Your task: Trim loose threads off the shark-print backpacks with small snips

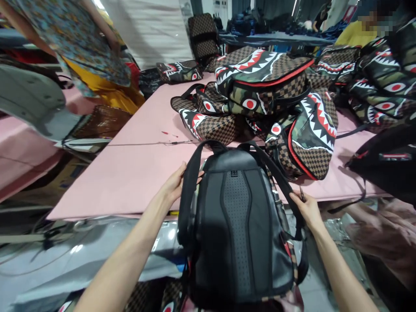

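A backpack [238, 225] stands upright in front of me against the table edge, its black padded back panel facing me. Its sides show brown check and camouflage cloth. My left hand [177, 184] grips its upper left side at the black shoulder strap [190, 186], with the fingertips partly behind the strap. On the other side, my right hand [307, 210] closes on the right shoulder strap [281, 180]. A thin dark pointed tool [302, 193] sticks up from the right fingers; its kind is unclear.
A pink-covered table [130, 173] carries a heap of shark-mouth backpacks [266, 82], with more piled at the right [383, 86]. A red sliver [169, 133] and cord lie on the cover. One person [94, 52] stands at left, another [357, 32] sits far right.
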`<state>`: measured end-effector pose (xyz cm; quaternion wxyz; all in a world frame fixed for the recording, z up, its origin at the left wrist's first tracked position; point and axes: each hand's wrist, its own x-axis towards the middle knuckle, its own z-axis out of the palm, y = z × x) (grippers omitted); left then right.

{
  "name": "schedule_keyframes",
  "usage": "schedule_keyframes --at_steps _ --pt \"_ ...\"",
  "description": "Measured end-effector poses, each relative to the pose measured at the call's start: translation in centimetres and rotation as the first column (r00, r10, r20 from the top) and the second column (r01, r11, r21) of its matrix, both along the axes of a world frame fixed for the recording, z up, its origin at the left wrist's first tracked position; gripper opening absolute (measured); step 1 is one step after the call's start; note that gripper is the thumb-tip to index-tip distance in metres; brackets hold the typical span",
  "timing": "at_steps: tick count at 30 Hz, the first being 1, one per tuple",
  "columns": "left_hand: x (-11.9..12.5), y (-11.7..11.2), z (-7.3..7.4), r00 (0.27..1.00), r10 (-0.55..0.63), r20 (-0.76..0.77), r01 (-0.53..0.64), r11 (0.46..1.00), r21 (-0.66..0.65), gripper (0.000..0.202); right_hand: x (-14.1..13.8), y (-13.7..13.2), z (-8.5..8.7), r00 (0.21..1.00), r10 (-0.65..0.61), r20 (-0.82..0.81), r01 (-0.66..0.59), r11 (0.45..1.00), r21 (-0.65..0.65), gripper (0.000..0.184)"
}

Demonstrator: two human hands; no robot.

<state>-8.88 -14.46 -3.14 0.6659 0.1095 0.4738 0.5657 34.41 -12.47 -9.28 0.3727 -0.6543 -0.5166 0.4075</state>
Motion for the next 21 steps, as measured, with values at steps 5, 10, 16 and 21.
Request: schedule_keyframes --at_steps 5,10,16,21 --pt "2.9 -8.2 -0.6 0.936 -0.309 -0.167 0.324 0.944 0.064 0.041 1.3 -2.1 -0.4 0.997 -0.047 0.062 0.046 0.999 0.004 0.046" --pt "6.8 -14.1 -0.1 0.895 -0.269 -0.355 0.304 0.952 0.045 0.048 1.4 -3.5 -0.1 0.996 -0.063 0.067 0.060 0.997 0.045 0.043" --pt "8.8 -13.8 0.8 0.877 -0.156 -0.454 0.198 0.979 0.047 0.053 -1.7 -5.9 2.5 0.973 -0.154 0.170 0.104 0.956 0.273 0.039" --pt "8.1 -15.4 1.5 0.881 -0.245 -0.404 0.283 0.958 0.035 0.071 -2.5 -8.7 3.1 0.972 -0.181 0.152 0.106 0.908 0.406 0.033"
